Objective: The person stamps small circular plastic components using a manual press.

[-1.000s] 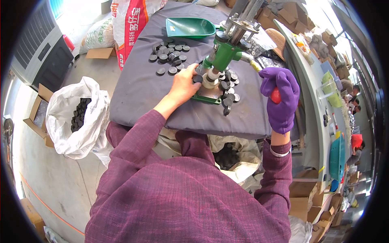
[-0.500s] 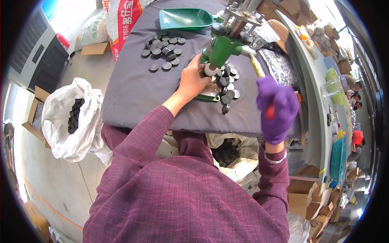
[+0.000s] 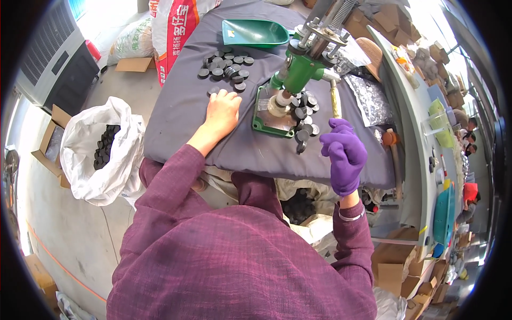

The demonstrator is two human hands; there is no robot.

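Observation:
My bare left hand rests on the grey cloth with its fingers curled at the near edge of a pile of black round caps. Its fingertips hide whatever lies under them. My right hand, in a purple glove, is closed around the lower end of the lever of a green hand press. Beneath the press spindle, a pale round piece sits over the green-rimmed metal base. More black and silver-faced caps lie heaped right of the base.
A green scoop lies at the table's far side. On the right are a clear bag of small parts and a hammer. A white sack of black caps stands on the left floor; another sack is below the table.
My left hand has left the press and moved left to the pile of caps. My gloved right hand has shifted left with the lever. The whole view has shifted slightly.

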